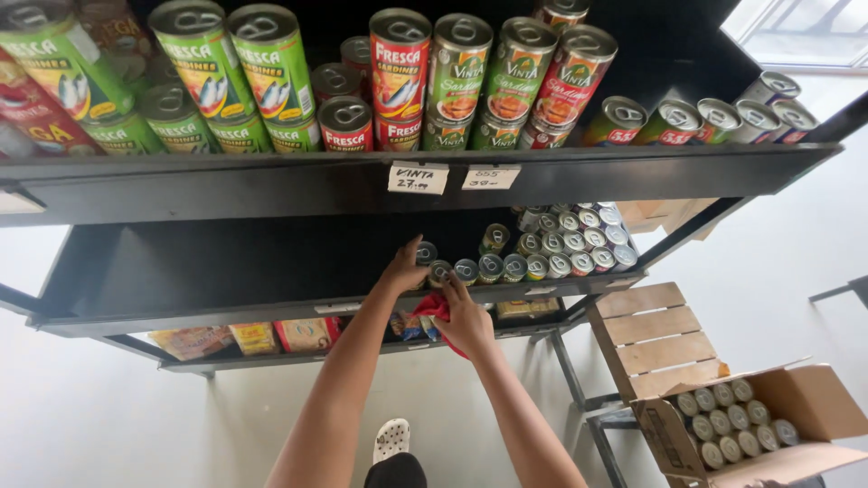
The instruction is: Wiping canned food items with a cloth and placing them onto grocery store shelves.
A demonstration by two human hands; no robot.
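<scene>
Black shelving (271, 185) fills the view from above, with pale floor (108, 407) below it. On the middle shelf (181, 271) a row of small cans (506, 267) runs along the front edge, toward 1 o'clock from the hands. The left hand (402, 268) reaches onto that shelf with fingers curled over a can (426, 254) at the row's near end; whether it grips the can or only touches it I cannot tell. The right hand (466, 318) sits just below at 5 o'clock from the left, closed around a red cloth (432, 305), its fingertips touching the next can (440, 271). More cans stand stacked behind the row at 2 o'clock. On the top shelf, at 12 o'clock, tall green and red tins (398, 63) lie tipped toward the camera, with two white price tags (418, 177) on the edge. At 4 o'clock a wooden stool (651, 339) stands beside an open carton (814, 402) full of cans. At 6 o'clock a white shoe (391, 439) shows.
</scene>
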